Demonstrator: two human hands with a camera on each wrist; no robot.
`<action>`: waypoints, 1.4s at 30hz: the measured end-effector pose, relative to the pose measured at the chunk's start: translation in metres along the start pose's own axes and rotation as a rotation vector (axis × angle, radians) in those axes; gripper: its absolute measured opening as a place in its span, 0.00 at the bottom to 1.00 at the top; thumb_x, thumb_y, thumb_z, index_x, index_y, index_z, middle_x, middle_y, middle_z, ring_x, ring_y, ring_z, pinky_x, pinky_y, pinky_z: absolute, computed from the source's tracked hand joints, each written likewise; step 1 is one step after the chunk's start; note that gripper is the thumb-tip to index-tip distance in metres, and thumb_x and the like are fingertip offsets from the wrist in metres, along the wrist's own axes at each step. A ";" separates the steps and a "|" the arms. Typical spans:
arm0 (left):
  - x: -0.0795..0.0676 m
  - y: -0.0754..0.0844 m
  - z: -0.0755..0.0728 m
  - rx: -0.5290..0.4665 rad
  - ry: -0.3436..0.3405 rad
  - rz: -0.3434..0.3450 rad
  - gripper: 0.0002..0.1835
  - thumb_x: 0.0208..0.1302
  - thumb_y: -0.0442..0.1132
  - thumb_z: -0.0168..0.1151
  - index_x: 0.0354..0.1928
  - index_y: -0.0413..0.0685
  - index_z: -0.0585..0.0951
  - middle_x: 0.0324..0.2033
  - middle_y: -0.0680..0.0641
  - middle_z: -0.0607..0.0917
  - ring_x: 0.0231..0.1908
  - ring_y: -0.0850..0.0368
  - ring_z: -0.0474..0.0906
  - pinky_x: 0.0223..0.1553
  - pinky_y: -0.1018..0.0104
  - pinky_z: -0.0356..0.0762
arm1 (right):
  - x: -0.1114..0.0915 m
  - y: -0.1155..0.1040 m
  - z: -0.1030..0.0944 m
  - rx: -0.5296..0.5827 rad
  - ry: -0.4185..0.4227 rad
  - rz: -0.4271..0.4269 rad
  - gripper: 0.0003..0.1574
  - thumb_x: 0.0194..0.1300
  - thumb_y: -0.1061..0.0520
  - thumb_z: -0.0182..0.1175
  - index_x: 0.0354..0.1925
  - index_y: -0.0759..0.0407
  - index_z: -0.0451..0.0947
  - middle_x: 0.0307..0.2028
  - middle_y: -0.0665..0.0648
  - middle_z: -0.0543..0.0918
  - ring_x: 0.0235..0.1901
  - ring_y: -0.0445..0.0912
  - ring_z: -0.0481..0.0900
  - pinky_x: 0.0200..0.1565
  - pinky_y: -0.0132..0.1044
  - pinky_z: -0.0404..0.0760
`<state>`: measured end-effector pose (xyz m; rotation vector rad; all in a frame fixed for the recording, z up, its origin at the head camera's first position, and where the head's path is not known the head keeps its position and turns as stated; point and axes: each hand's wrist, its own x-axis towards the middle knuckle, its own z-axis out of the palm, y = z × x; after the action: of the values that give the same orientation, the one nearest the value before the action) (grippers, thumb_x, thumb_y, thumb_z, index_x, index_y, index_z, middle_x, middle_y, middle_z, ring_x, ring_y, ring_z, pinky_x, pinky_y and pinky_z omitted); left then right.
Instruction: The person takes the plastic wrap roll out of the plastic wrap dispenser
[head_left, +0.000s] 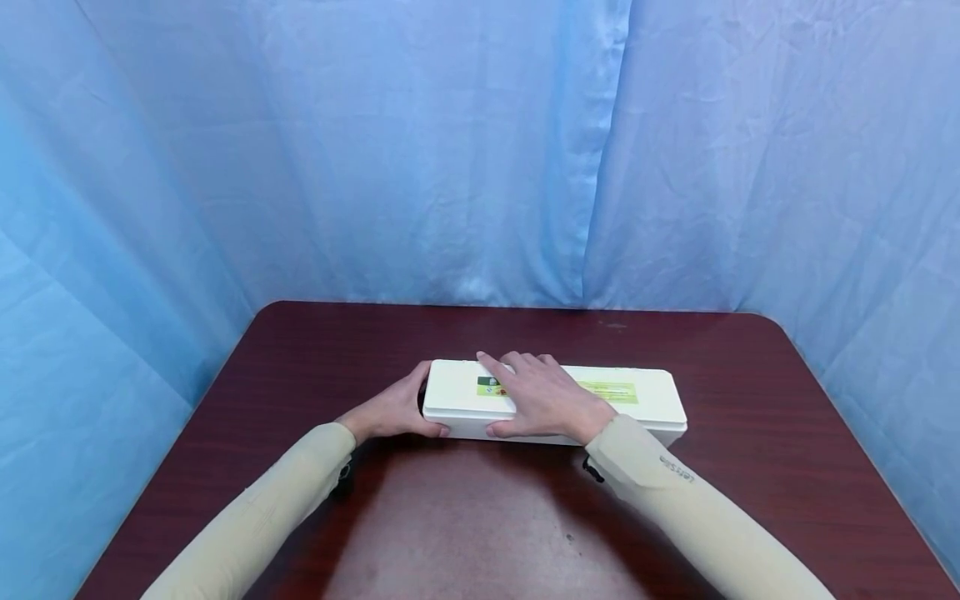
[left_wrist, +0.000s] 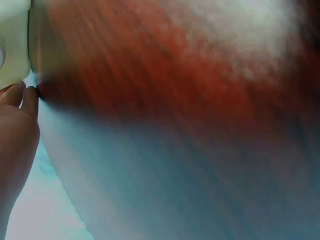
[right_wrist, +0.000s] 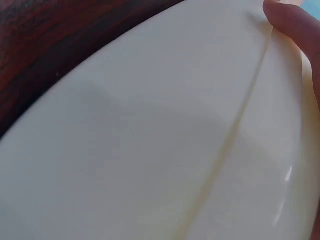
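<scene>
A long white lidded box [head_left: 652,387] lies crosswise on the table, with a green and yellow label [head_left: 611,392] on its lid. My left hand [head_left: 393,408] holds the box's left end, its thumb at the front corner and its fingers bent toward the back. Over the lid, left of the middle, my right hand [head_left: 543,400] grips the box, thumb against the front side and fingers reaching to the back edge. The right wrist view shows the white front wall [right_wrist: 150,115] up close, with the seam [right_wrist: 240,115] under the lid. The lid looks closed; what is inside is hidden.
The dark red-brown table [head_left: 750,483] has rounded far corners. Light blue curtains [head_left: 420,150] hang behind it and along both sides. Part of the tabletop in front of the box shines with reflected light.
</scene>
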<state>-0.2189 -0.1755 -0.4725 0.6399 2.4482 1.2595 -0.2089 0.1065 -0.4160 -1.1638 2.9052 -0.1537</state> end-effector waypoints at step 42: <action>-0.002 0.002 0.002 0.061 0.039 -0.007 0.54 0.49 0.48 0.83 0.73 0.42 0.63 0.61 0.45 0.77 0.56 0.52 0.76 0.59 0.53 0.74 | 0.001 0.002 0.003 0.033 0.064 -0.005 0.59 0.55 0.28 0.71 0.77 0.50 0.65 0.55 0.56 0.81 0.54 0.49 0.77 0.52 0.51 0.74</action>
<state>-0.2161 -0.1742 -0.4718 0.6279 2.5266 1.2103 -0.2107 0.1074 -0.4191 -1.1827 2.9426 -0.2426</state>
